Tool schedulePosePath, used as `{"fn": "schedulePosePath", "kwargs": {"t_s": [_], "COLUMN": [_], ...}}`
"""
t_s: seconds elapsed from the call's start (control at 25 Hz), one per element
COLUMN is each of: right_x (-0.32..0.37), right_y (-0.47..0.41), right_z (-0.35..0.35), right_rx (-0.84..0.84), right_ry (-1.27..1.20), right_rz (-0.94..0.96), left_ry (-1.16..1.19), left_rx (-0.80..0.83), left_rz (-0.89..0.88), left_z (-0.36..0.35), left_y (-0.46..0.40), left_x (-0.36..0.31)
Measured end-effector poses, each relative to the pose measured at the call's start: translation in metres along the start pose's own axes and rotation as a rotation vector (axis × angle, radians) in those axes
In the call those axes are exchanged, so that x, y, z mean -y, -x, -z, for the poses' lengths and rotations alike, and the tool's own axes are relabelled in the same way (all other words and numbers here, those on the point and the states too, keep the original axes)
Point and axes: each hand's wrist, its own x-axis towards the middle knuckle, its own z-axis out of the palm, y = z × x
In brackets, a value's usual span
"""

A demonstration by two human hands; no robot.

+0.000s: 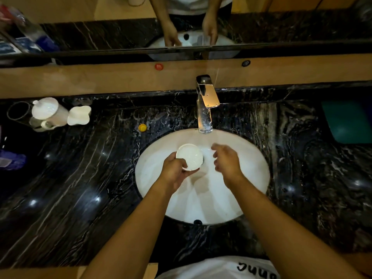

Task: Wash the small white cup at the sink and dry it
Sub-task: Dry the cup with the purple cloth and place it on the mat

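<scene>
left hand [174, 171] grips cup [189, 157] over sink [253, 158] | right hand [226, 159] loose, empty, just beside | tip: rub inside under tap [205, 109]

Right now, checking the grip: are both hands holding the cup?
No. Only the left hand grips the small white cup; the right hand hovers beside it, apart.
</scene>
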Motion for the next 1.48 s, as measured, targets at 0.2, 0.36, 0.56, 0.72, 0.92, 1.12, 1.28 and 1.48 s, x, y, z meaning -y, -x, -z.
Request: {"fn": "schedulePosePath", "kwargs": {"t_s": [0.2, 0.36, 0.56, 0.72, 0.92, 1.12, 1.28, 1.48], "right_x": [-0.033, -0.027, -0.019, -0.015, -0.010, -0.011, -0.008, 0.001], "right_y": [0.021, 0.024, 0.030, 0.032, 0.034, 0.033, 0.037, 0.047], "right_z": [-0.004, -0.004, -0.001, 0.002, 0.003, 0.005, 0.002, -0.001], "right_rx": [0.300, 0.237, 0.178, 0.179, 0.170, 0.135, 0.082, 0.002], "right_ry": [0.268, 0.296, 0.361, 0.437, 0.502, 0.543, 0.558, 0.570], "right_rz": [0.023, 0.092, 0.193, 0.263, 0.388, 0.488, 0.602, 0.724], "left_ry": [-0.162, -0.319, -0.603, -0.891, -1.045, -1.112, -1.111, -1.080], "left_rx": [0.026, 0.025, 0.071, 0.013, -0.023, -0.027, -0.113, -0.146], "left_rz": [-0.028, -0.065, -0.159, -0.334, -0.534, -0.737, -0.863, -1.002], "left_z": [0.008, 0.003, 0.001, 0.006, 0.011, 0.013, 0.009, 0.002], "left_y": [0.014, 0.027, 0.032, 0.029, 0.032, 0.041, 0.049, 0.063], "left_x": [0.003, -0.001, -0.009, -0.016, -0.025, -0.027, -0.029, -0.030]}}
